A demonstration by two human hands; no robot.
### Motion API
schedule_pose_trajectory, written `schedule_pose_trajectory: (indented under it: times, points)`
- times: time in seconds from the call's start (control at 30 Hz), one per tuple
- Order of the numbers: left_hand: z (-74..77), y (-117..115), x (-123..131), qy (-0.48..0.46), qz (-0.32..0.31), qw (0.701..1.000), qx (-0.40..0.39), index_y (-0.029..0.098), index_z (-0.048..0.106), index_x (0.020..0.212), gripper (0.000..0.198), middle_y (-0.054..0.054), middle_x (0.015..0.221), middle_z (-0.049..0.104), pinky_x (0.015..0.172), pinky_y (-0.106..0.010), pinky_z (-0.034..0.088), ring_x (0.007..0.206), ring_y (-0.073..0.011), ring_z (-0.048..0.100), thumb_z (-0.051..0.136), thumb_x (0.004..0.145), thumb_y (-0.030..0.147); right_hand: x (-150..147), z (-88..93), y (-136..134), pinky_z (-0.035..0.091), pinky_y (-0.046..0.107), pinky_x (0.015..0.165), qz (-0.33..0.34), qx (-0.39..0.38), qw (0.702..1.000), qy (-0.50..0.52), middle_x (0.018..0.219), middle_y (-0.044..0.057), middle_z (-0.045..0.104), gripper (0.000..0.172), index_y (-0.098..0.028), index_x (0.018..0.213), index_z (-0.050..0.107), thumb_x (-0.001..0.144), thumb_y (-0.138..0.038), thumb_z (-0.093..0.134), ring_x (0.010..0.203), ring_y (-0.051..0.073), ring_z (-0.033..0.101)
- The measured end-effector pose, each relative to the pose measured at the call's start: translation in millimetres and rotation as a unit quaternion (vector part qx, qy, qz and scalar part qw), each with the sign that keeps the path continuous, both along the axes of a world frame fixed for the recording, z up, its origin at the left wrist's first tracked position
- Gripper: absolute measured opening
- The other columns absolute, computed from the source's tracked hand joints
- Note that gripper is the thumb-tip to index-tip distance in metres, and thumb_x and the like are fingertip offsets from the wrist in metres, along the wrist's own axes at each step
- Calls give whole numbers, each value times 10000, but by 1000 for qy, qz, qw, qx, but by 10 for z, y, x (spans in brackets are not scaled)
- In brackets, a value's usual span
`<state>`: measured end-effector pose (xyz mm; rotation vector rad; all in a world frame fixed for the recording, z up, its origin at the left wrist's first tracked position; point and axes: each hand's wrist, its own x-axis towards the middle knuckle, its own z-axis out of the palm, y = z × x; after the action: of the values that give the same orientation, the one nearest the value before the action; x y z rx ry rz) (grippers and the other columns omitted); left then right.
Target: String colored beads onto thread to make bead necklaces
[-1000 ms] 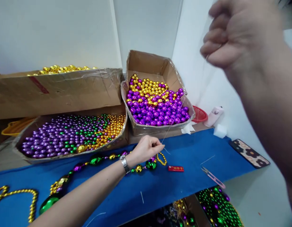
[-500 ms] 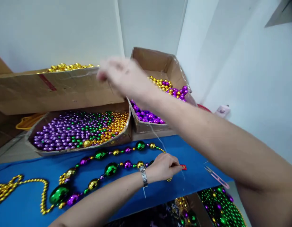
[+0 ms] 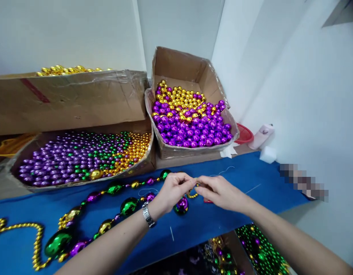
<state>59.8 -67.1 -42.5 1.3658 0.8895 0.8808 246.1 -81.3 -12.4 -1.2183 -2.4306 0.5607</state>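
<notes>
My left hand (image 3: 176, 191), with a metal watch (image 3: 148, 214) at the wrist, and my right hand (image 3: 223, 194) meet over the blue table. Their fingertips are pinched together at the end of a bead necklace (image 3: 128, 206) of green, gold and purple balls. Thin clear thread (image 3: 226, 170) trails out around the hands; its part between the fingers is too small to see clearly. A small curve of gold beads (image 3: 192, 195) lies below the fingertips, beside a shiny purple and green ball (image 3: 181, 206). A red piece (image 3: 207, 200) is partly covered by my right hand.
Behind stand cardboard boxes: one of small purple, green and gold beads (image 3: 70, 156), one of larger purple and gold beads (image 3: 190, 130). A gold bead strand (image 3: 37, 244) lies left. A white block (image 3: 268, 154) and red dish (image 3: 245, 133) sit at right; more beads (image 3: 260, 252) below.
My right hand has come down from its raised place before the boxes to meet my left hand at the table. The view has shifted a little; the pink-handled scissors no longer show.
</notes>
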Motion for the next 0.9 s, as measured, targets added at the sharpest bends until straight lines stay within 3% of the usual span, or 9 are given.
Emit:
schedule_pose_trajectory:
  times: [0.13,0.23,0.33,0.4,0.5,0.57,0.63,0.8,0.9]
  points:
    - [18,44,-34,17,-22,999,-27,96,678,693,271,-3,580,564,457,-188,300,492,-66,395,649,765,357,-2,-205,-197,364,271,655,-59,38,998,2,722,32,586,287,-185,788,558,964,-278,352,690,154,543]
    - [3,67,-68,0,-30,998,-49,105,698,848,259,-31,641,638,429,-182,297,451,-53,383,632,787,348,-50,-288,-298,354,271,659,-32,33,999,12,707,25,572,279,-196,765,552,954,-275,362,676,151,520]
    - [30,37,-107,35,-42,998,21,120,697,945,257,-69,749,694,482,-204,398,521,-93,509,623,799,318,-24,-320,-298,353,243,600,-7,4,999,33,639,-8,544,277,-204,723,549,943,-282,400,596,125,501]
    - [77,-3,-127,76,-57,989,114,140,691,1004,248,-83,837,709,589,-239,468,649,-139,596,585,832,284,17,-307,-230,375,244,632,-36,2,997,68,729,4,579,229,-213,835,585,947,-311,411,671,134,534]
    - [153,-45,-143,125,-66,953,267,192,630,1149,297,-78,941,703,728,-276,485,769,-159,622,516,876,214,30,-302,-93,398,248,627,-84,-99,968,216,762,11,583,297,-229,1112,547,966,-401,353,684,138,539]
    - [184,-39,-152,141,-80,919,359,213,551,1244,371,-63,899,698,735,-281,477,746,-148,606,478,886,150,-10,-350,-27,384,220,529,-63,-198,934,290,672,-8,572,378,-216,1120,549,964,-467,313,551,112,495]
    - [186,-8,-165,153,-94,882,436,205,490,1294,433,-56,822,678,686,-273,467,708,-143,578,446,880,87,-67,-437,6,347,192,447,-22,-250,921,299,646,-4,595,438,-189,1081,560,960,-506,283,460,85,449]
    - [99,68,-213,197,-73,794,570,189,438,1315,513,-55,783,638,593,-258,426,664,-141,528,435,835,8,-129,-601,9,309,163,350,46,-281,922,263,600,18,645,489,-138,1054,556,958,-522,268,319,53,399]
    - [57,50,-227,231,-72,773,586,186,427,1321,513,-68,826,655,609,-279,429,688,-155,540,440,835,23,-98,-533,-1,357,180,399,32,-232,944,233,632,27,650,482,-146,924,586,965,-500,262,375,68,458]
